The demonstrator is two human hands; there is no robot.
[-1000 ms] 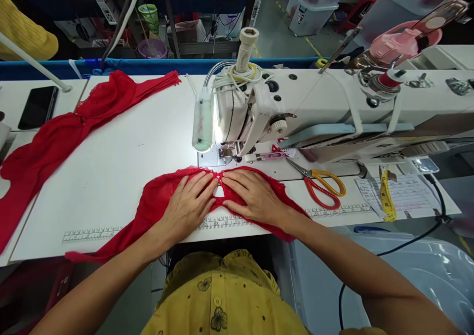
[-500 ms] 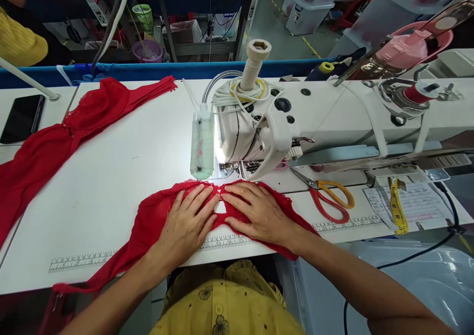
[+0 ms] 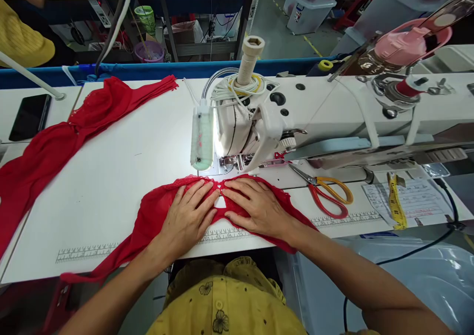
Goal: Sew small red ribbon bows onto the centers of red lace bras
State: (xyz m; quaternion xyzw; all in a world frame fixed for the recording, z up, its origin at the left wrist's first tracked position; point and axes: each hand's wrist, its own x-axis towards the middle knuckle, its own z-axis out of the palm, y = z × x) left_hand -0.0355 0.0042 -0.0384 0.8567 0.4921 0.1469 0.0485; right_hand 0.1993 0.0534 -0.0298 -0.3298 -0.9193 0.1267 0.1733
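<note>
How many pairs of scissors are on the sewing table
1. The scissors with red and yellow handles lie on the table, right of the right hand, before the sewing machine. More may be hidden behind it.

Bright, even light, glare from the machine lamp on the white table, wide-angle bending at edges.

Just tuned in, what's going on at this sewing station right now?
A person presses both hands flat on a red lace piece in front of the sewing machine: left hand, right hand, fingers spread. Scissors lie to the right, more red fabric to the left.
</note>
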